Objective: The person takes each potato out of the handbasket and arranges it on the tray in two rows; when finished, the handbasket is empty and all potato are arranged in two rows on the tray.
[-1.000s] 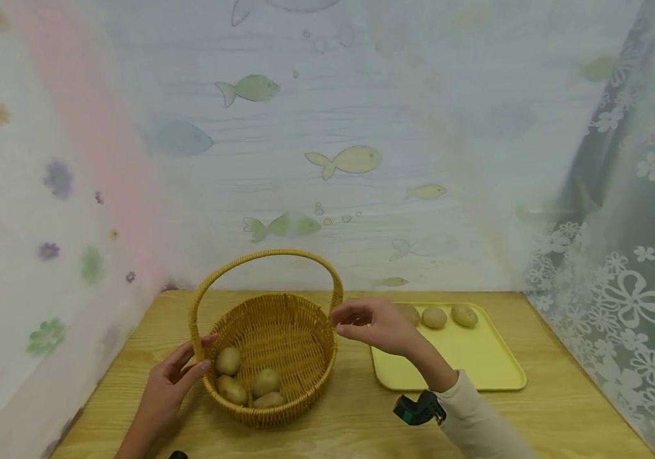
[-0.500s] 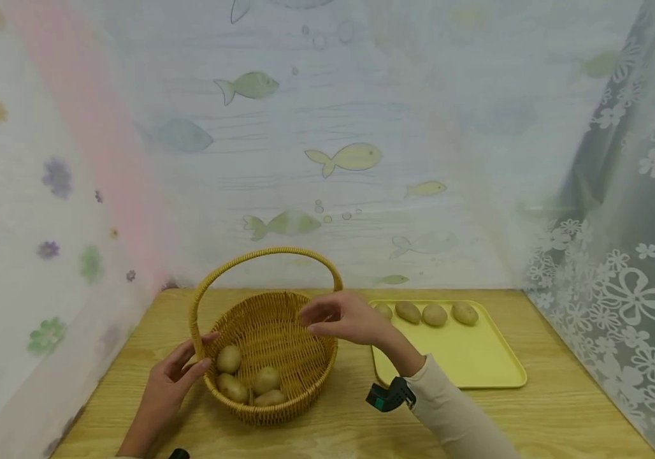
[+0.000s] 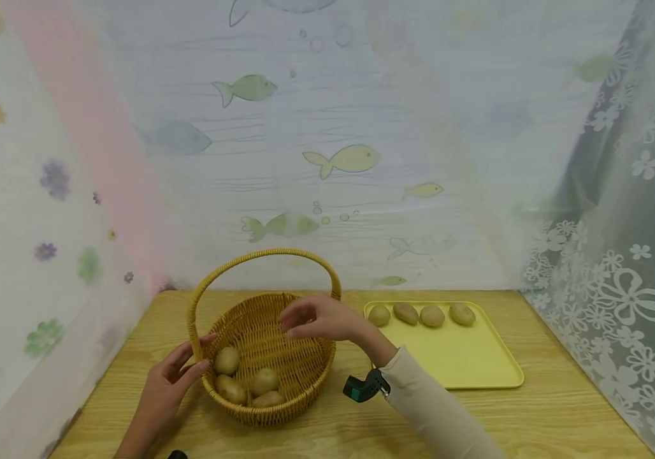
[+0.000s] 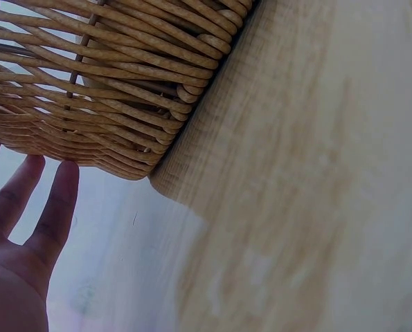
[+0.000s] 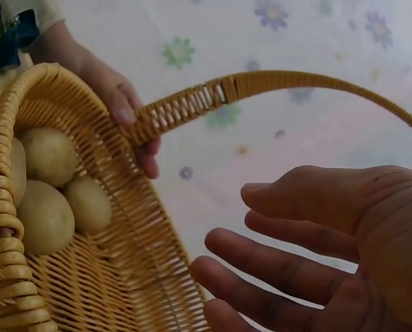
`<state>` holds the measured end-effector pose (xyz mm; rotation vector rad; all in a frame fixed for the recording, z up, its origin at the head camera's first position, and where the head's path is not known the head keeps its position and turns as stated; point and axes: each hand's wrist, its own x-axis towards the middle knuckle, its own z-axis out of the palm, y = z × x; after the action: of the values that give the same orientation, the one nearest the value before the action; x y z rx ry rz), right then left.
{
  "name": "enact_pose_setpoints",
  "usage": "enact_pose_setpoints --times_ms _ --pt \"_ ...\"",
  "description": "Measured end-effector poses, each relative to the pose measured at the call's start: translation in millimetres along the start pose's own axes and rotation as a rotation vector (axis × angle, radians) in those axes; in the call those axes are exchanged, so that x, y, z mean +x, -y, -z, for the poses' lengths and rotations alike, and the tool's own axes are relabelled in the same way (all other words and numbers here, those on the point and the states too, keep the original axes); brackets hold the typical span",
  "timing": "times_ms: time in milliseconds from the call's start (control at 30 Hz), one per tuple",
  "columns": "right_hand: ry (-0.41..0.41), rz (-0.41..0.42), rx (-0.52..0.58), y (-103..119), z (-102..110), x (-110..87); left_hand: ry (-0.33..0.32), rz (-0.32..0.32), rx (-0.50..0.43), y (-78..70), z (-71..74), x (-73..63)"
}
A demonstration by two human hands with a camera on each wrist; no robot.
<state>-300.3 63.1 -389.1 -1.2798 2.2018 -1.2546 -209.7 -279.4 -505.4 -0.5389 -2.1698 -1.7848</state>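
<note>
A wicker basket (image 3: 304,382) with a tall arched handle (image 3: 264,254) stands on the table, several potatoes (image 3: 227,361) gathered at its near left. My left hand (image 3: 162,386) holds the basket's left side at the foot of the handle, thumb on the near side and fingers beyond. Fingertips (image 4: 67,173) rest against the weave in the left wrist view. Over the basket's right half hovers my right hand (image 3: 320,319), fingers spread and slightly bent, nothing in it. The right wrist view shows the basket potatoes (image 5: 48,218) to the left of that hand.
To the right of the basket lies a yellow tray (image 3: 465,363) with several potatoes (image 3: 432,316) in a row along its far edge. The wooden table (image 3: 562,395) meets patterned curtains at the back and both sides.
My right hand has moved left from beside the tray to above the basket, uncovering the leftmost potatoes on the tray. The left hand and the basket have stayed in place.
</note>
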Motion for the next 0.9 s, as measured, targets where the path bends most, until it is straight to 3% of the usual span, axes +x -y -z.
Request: enact_pose_setpoints --times_ms 233,500,733,900 --pt "0.064 0.02 0.066 -5.6 -5.0 13.5 -0.004 -0.007 0.004 0.7 0.0 0.0" --pt "0.071 -0.078 0.162 -13.8 -10.4 28.2 -0.007 -0.002 -0.002 -1.2 -0.5 -0.3" --pt "0.09 -0.037 0.171 -20.7 -22.1 46.8 -0.015 0.01 0.001 -3.1 -0.8 -0.4" --pt "0.103 -0.054 0.166 -27.8 -31.1 55.8 -0.009 -0.006 0.004 -1.5 -0.9 0.7"
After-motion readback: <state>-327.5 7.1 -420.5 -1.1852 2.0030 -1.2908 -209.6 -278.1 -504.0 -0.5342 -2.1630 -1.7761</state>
